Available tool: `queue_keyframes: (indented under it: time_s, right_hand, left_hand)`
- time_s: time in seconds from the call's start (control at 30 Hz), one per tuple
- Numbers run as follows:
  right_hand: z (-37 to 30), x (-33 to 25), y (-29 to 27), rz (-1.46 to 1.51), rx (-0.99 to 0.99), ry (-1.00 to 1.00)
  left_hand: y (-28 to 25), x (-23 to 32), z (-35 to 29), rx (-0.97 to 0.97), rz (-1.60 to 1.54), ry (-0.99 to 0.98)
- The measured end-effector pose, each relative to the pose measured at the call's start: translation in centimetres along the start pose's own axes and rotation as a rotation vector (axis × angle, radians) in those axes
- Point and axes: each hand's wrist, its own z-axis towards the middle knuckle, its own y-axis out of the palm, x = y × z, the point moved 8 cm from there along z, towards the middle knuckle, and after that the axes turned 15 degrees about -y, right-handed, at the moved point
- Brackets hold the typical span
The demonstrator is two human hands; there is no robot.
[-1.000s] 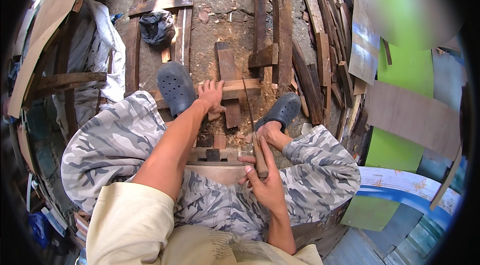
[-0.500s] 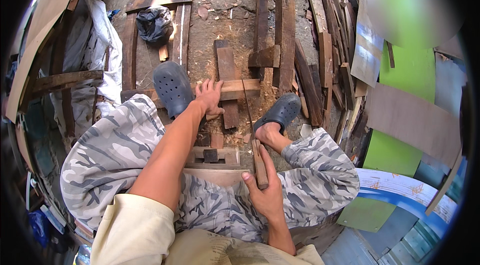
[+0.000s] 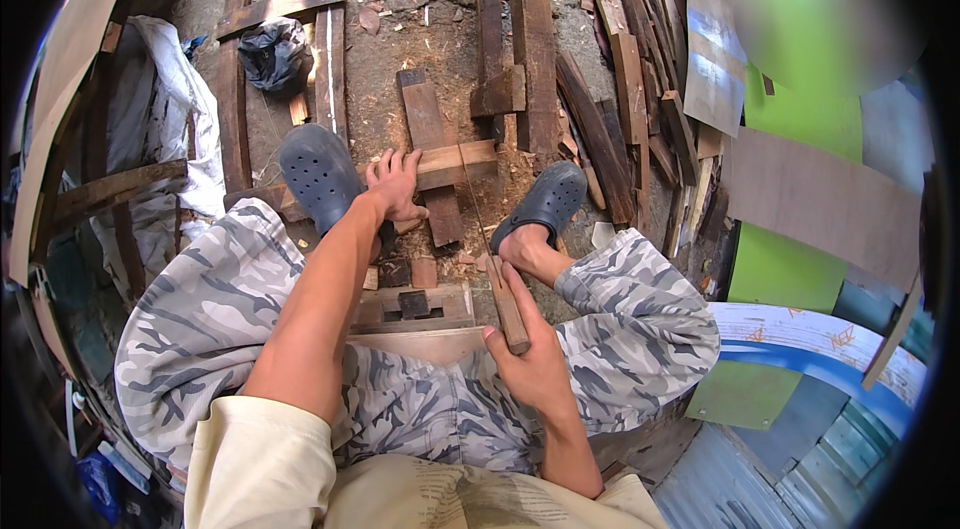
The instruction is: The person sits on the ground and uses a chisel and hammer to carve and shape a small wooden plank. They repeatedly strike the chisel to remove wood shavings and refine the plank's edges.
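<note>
My left hand (image 3: 395, 187) grips a wooden beam (image 3: 455, 165) lying crosswise, fingers over its top and thumb on the near side. That beam rests across a darker wood block (image 3: 427, 114) on the ground. My right hand (image 3: 532, 354) is closed round the wooden handle of a handsaw (image 3: 510, 314), index finger stretched along it. The thin saw blade (image 3: 477, 197) points away from me, its far part against the beam, right of my left hand. My left clog (image 3: 320, 174) presses on the beam's left part; my right clog (image 3: 548, 201) stands right of the blade.
Before my lap sits a wooden piece with a slot (image 3: 440, 307). Long timbers (image 3: 535, 49) and a stack of planks (image 3: 635, 79) lie at the right. A black plastic bag (image 3: 272, 57) sits by a wooden frame (image 3: 235, 109) at far left. Sawdust and chips litter the ground.
The whole view has shifted, so things sit a little further left and higher. The saw's blade stays against the beam, its handle still in my right hand; my left hand keeps its grip.
</note>
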Motion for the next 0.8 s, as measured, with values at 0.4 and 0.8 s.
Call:
queue_keyframes:
  time_s: [0.4, 0.8]
  right_hand:
    - [2.2, 2.0, 1.6, -0.024, 0.055, -0.018]
    - [4.8, 6.9, 2.0, 0.094, 0.106, 0.057]
  left_hand:
    - [-0.1, -0.7, 0.7, 0.069, 0.009, 0.019]
    - [-0.2, -0.1, 1.2, 0.091, -0.014, 0.039]
